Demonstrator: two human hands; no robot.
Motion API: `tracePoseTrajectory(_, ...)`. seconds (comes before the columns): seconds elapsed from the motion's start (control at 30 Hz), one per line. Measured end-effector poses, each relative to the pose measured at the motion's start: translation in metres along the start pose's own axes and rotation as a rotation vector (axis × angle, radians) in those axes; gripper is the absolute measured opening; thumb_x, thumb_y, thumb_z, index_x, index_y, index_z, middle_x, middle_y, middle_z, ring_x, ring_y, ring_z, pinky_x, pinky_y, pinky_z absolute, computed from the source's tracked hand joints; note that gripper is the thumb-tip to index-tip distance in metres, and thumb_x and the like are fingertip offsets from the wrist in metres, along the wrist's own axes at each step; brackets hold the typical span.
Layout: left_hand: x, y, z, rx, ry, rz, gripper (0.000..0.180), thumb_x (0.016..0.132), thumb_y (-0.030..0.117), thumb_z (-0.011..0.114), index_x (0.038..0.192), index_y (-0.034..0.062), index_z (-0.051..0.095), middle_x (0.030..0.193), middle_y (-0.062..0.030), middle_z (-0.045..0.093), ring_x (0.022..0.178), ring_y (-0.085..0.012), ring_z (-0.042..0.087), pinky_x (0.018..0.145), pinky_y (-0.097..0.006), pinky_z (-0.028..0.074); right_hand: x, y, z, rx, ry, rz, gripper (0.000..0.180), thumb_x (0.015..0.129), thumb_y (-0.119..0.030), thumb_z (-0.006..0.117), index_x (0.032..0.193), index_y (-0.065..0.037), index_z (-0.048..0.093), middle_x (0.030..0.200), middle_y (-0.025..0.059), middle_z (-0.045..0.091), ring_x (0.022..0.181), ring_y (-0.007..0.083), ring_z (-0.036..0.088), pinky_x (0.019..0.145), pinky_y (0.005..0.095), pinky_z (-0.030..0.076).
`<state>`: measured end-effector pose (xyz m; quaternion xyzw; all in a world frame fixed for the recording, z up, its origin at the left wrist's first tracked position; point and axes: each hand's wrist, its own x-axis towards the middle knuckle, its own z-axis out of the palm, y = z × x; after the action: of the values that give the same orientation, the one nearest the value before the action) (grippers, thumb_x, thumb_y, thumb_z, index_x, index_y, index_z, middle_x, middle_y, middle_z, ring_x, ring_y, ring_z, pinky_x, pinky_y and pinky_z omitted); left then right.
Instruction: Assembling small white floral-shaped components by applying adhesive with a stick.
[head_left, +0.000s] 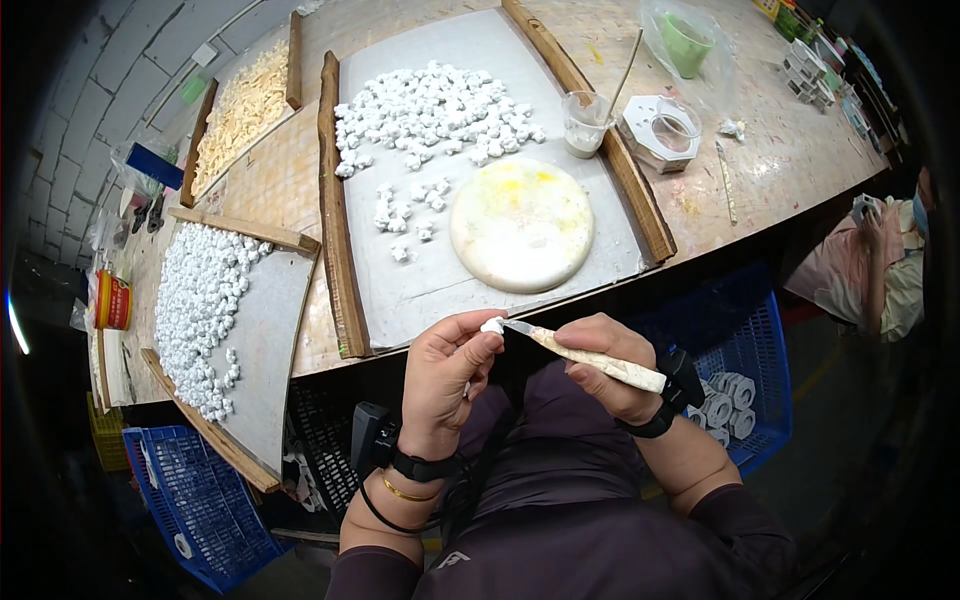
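My left hand [440, 375] pinches a small white lumpy piece [491, 325] between thumb and fingertips, just off the table's front edge. In my right hand [622, 397] is a small knife [630, 373] with a thick, pale, stained handle. Its narrow blade points left, and the tip meets the white piece or lies right against it. Beyond my hands a round white slab [522, 240] with yellow smears rests on a paper-covered board [400, 310]. Many similar white pieces [430, 115] are heaped at the board's far side, with a few small clusters left of the slab.
Wooden strips [341, 220] edge the board. A cup [584, 125] holding a stick stands by an octagonal white mould [660, 133]. More white pieces [200, 300] fill a left board; cream pieces [240, 115] lie behind. Blue crates [205, 510] flank me below. Another person [850, 255] sits at right.
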<state>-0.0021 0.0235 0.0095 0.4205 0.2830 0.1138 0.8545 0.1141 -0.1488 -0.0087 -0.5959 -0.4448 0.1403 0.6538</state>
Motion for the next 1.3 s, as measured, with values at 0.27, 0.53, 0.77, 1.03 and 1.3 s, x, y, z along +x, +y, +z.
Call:
tracePoseTrajectory(0.27,0.0,0.001,-0.001,-0.029,0.019,-0.025,0.029,0.084,0.01,0.068,0.106,-0.0063,0.061,0.073,-0.0071,0.063,0.048,-0.0036,0.045,0.036,-0.014,0.031,-0.003,-0.002,-0.003,-0.053,-0.014,-0.054,0.031,0.075,-0.002,0.068,0.105,0.002,0.064,0.098,0.0176,0.065,0.088,0.0274,0.063,0.078,0.0323,0.05)
tracePoseTrajectory(0.53,-0.001,0.0,0.0,0.061,-0.007,0.013,0.028,0.081,-0.001,0.067,0.108,-0.0072,0.06,0.072,-0.0065,0.062,0.047,-0.0033,0.044,0.036,-0.014,0.029,-0.013,0.002,-0.005,0.048,0.095,0.01,0.025,0.081,-0.01,0.068,0.103,0.002,0.064,0.095,0.0166,0.065,0.083,0.0237,0.063,0.074,0.0302,0.05)
tracePoseTrajectory(0.77,-0.005,-0.004,0.003,0.093,-0.021,0.001,0.03,0.08,-0.003,0.067,0.109,-0.0069,0.061,0.072,-0.0054,0.062,0.043,-0.0027,0.043,0.035,-0.014,0.028,-0.017,0.003,0.004,0.48,0.258,0.281,0.019,0.088,-0.006,0.062,0.104,0.004,0.062,0.084,0.0128,0.067,0.062,0.0088,0.059,0.053,0.0181,0.046)
tracePoseTrajectory(1.03,-0.007,-0.006,0.003,0.071,-0.056,-0.046,0.033,0.078,0.0,0.071,0.11,-0.0024,0.063,0.077,-0.0017,0.06,0.048,-0.0002,0.042,0.039,-0.013,0.03,-0.012,0.005,0.011,0.723,0.324,0.401,0.016,0.09,-0.007,0.06,0.103,0.003,0.062,0.081,0.0134,0.067,0.067,0.0138,0.065,0.049,0.0187,0.047)
tracePoseTrajectory(1.3,-0.007,-0.006,0.005,0.072,-0.032,-0.022,0.029,0.08,0.0,0.068,0.108,-0.0061,0.061,0.073,-0.0056,0.062,0.045,-0.0025,0.044,0.035,-0.014,0.029,-0.014,0.008,0.009,0.785,0.369,0.435,0.017,0.09,-0.008,0.06,0.104,0.003,0.062,0.081,0.0131,0.067,0.063,0.0134,0.062,0.049,0.0197,0.047)
